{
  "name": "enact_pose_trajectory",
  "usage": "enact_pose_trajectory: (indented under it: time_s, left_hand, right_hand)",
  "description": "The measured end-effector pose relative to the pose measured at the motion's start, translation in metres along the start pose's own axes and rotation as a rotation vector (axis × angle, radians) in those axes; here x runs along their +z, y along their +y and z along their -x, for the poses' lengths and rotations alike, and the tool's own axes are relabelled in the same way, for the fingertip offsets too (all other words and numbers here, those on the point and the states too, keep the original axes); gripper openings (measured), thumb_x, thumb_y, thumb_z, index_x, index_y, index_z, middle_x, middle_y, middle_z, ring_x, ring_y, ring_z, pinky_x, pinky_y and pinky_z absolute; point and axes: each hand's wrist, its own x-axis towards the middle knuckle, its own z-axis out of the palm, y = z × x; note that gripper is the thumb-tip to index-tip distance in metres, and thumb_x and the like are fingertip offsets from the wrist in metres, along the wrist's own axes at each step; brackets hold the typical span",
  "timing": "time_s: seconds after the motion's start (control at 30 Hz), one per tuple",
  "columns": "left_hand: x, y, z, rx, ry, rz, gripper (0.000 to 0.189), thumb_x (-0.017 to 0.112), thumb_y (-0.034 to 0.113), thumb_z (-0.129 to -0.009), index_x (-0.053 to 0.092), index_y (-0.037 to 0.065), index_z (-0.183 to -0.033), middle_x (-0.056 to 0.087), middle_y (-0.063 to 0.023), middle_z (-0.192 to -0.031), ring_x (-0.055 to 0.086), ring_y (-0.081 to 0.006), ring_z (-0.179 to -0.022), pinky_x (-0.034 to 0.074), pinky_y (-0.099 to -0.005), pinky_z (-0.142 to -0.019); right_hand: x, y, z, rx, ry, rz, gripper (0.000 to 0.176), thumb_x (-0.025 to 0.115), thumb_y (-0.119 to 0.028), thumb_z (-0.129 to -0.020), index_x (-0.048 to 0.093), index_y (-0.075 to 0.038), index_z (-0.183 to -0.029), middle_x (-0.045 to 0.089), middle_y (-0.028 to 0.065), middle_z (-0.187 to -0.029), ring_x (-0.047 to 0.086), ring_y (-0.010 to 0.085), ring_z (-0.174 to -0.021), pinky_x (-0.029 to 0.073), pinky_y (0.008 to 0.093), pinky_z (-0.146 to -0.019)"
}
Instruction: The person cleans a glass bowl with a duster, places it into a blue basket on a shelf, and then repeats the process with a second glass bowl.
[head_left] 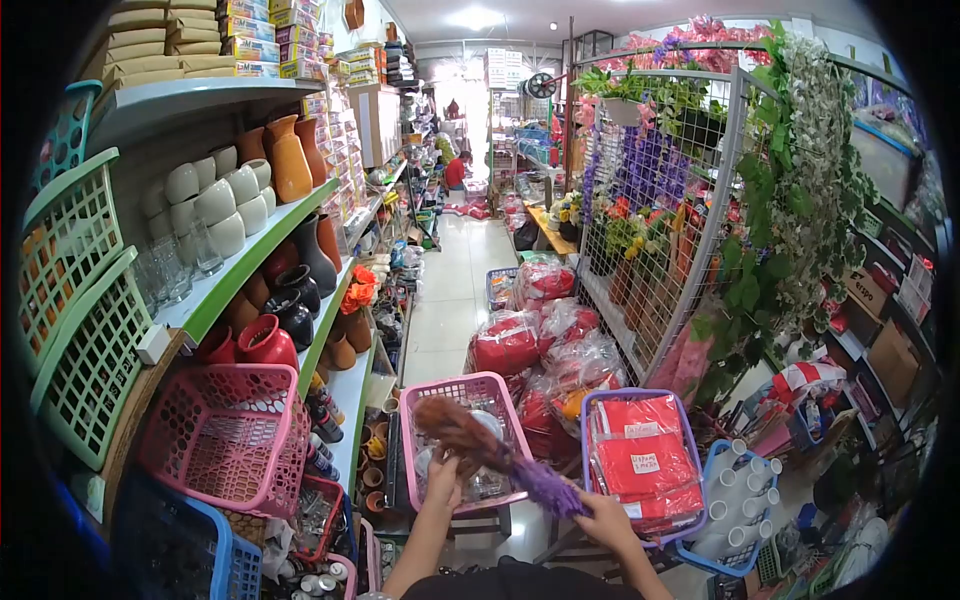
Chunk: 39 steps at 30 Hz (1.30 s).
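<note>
My left hand (441,480) grips the brown fluffy end of a duster-like spray (480,445) that lies slanted over a pink basket (460,392). My right hand (597,516) holds its purple end, just right of the basket's front corner. The basket holds small packaged items, partly hidden by the spray. Both hands are closed on the spray.
Left shelves (250,260) carry ceramic vases, white cups and glasses, with pink (225,440) and green baskets (90,340) hanging. A purple crate of red packets (640,455) and white tubes (730,490) sit right. Red bagged goods, a wire rack of artificial flowers (680,200) and a tiled aisle (450,290) lie ahead. A person sits far back.
</note>
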Motion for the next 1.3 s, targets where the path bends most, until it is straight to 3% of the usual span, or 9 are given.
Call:
enact_pose_trajectory:
  time_s: [0.23,0.4,0.63,0.8,0.97,1.1,1.17,1.23,1.3]
  left_hand:
    - [-0.008,0.001,-0.01,0.042,-0.005,-0.032,0.016,0.054,0.009,-0.088,0.051,0.004,-0.103,0.061,-0.0076,-0.096,0.063,-0.0197,-0.084,0.055,-0.033,-0.071]
    - [0.001,0.01,0.003,0.056,-0.048,-0.249,0.02,0.055,0.01,-0.088,0.053,0.002,-0.106,0.062,-0.0079,-0.098,0.063,-0.0178,-0.085,0.052,-0.0301,-0.076]
    - [-0.025,-0.01,-0.006,0.391,-0.008,-0.651,0.03,0.066,0.009,-0.079,0.056,0.0,-0.106,0.063,-0.0077,-0.095,0.06,-0.0137,-0.085,0.048,-0.0256,-0.075]
    - [-0.022,-0.013,0.0,0.455,0.06,-0.569,0.033,0.073,0.011,-0.072,0.06,-0.001,-0.099,0.065,-0.0048,-0.086,0.059,-0.0088,-0.079,0.046,-0.0247,-0.064]
    - [-0.027,0.0,0.004,0.472,-0.015,-1.112,0.034,0.066,0.0,-0.074,0.059,0.0,-0.107,0.064,-0.0057,-0.091,0.059,-0.0109,-0.08,0.047,-0.0246,-0.068]
    - [0.006,-0.003,0.007,0.456,0.044,-0.538,0.028,0.069,0.005,-0.074,0.057,-0.004,-0.097,0.064,-0.0094,-0.088,0.059,-0.0138,-0.08,0.047,-0.0288,-0.072]
    - [0.002,0.004,0.008,0.55,0.033,-0.887,0.031,0.069,0.005,-0.074,0.054,-0.005,-0.099,0.062,-0.0106,-0.093,0.058,-0.0133,-0.082,0.047,-0.0277,-0.074]
    - [-0.02,-0.008,-0.009,0.986,0.064,-1.375,0.032,0.067,0.003,-0.075,0.051,-0.003,-0.103,0.062,-0.0092,-0.091,0.059,-0.0131,-0.079,0.048,-0.0275,-0.073]
    - [-0.009,-0.008,-0.007,0.427,0.038,-0.727,0.031,0.065,0.0,-0.075,0.052,-0.002,-0.103,0.062,-0.0089,-0.092,0.059,-0.0131,-0.081,0.048,-0.0259,-0.073]
  right_hand:
    - [0.014,0.021,0.004,-0.131,0.049,-0.257,0.044,0.062,-0.022,-0.074,0.057,-0.014,-0.116,0.061,0.0197,-0.082,0.06,0.0369,-0.078,0.046,0.0443,-0.069]
    - [0.015,0.02,-0.01,0.201,0.292,0.008,0.044,0.063,-0.024,-0.071,0.058,-0.01,-0.113,0.062,0.02,-0.081,0.06,0.0381,-0.077,0.046,0.0448,-0.068]
    - [0.012,0.001,-0.011,-0.209,-0.056,-0.004,0.041,0.062,-0.026,-0.073,0.059,-0.017,-0.113,0.061,0.016,-0.085,0.06,0.034,-0.081,0.047,0.0425,-0.07]
    - [0.012,-0.001,-0.015,0.004,0.181,0.044,0.043,0.062,-0.027,-0.074,0.057,-0.021,-0.117,0.061,0.013,-0.084,0.06,0.0332,-0.077,0.048,0.0423,-0.068]
    - [0.003,-0.003,-0.011,-0.121,0.054,0.026,0.043,0.062,-0.026,-0.073,0.057,-0.019,-0.116,0.061,0.0139,-0.083,0.06,0.0339,-0.076,0.047,0.0435,-0.066]
    - [0.004,-0.009,-0.018,-0.025,0.184,0.042,0.039,0.062,-0.027,-0.073,0.059,-0.015,-0.11,0.061,0.0142,-0.083,0.06,0.0338,-0.077,0.047,0.0439,-0.066]
    - [0.001,-0.002,-0.015,-0.08,0.118,0.051,0.038,0.062,-0.027,-0.073,0.06,-0.013,-0.108,0.061,0.0143,-0.083,0.06,0.0343,-0.077,0.047,0.0438,-0.066]
    - [-0.002,-0.001,-0.012,-0.178,0.042,0.022,0.036,0.062,-0.027,-0.073,0.061,-0.013,-0.106,0.061,0.014,-0.084,0.06,0.0343,-0.077,0.047,0.0437,-0.066]
    - [0.005,0.002,-0.017,-0.075,0.123,0.014,0.036,0.062,-0.028,-0.073,0.061,-0.013,-0.106,0.061,0.014,-0.084,0.06,0.0339,-0.077,0.047,0.0436,-0.066]
